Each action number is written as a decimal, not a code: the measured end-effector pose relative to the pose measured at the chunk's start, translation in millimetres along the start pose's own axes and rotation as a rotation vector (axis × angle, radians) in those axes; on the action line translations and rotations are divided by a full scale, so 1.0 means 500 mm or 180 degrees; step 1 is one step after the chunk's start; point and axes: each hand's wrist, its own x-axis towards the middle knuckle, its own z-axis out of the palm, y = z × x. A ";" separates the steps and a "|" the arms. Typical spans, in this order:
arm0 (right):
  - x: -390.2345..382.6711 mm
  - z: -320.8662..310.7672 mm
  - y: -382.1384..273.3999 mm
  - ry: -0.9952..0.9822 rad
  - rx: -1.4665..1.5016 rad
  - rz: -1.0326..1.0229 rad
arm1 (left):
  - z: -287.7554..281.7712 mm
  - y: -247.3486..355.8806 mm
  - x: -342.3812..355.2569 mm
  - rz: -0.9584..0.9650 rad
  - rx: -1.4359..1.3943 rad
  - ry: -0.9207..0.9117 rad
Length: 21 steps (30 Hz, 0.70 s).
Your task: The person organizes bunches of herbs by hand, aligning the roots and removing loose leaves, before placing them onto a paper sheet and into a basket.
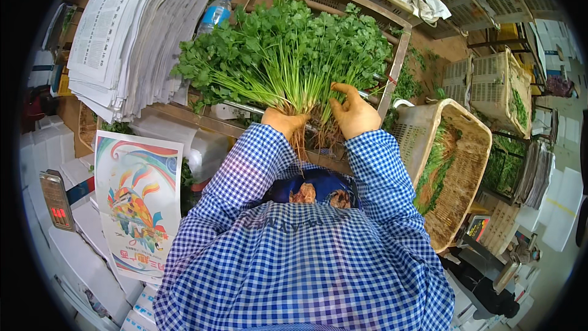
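Observation:
A wide fanned bunch of coriander lies on a metal-framed stand in front of me, leaves pointing away and roots toward me. My left hand is closed round the stem bases at the left of the bunch, thumb across them and the other fingers hidden beneath. At the right side of the bunch is my right hand, its thumb and forefinger apart beside the stem bases. Some stems lie near its fingertips, but I see none gripped. Thin brown roots hang down between the two hands.
A tall stack of newspapers stands at the left, with a blue-capped water bottle beside it. A printed sheet and a scale display are lower left. To the right, a plastic crate holds greens; more crates stand behind.

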 end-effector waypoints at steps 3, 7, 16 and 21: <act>-0.003 0.000 0.019 0.0108 -0.0092 -0.0037 | 0.005 0.017 -0.014 -0.0134 0.0153 -0.0010; -0.004 -0.007 0.001 0.0204 -0.0564 -0.0324 | 0.016 -0.087 0.082 0.0273 0.0471 -0.0067; 0.005 0.027 0.050 0.0277 0.0235 0.0012 | -0.040 -0.017 -0.047 0.0924 -0.1766 -0.0268; 0.002 0.028 0.049 0.0172 0.0707 0.0121 | -0.015 0.009 -0.056 0.0390 -0.1235 0.0638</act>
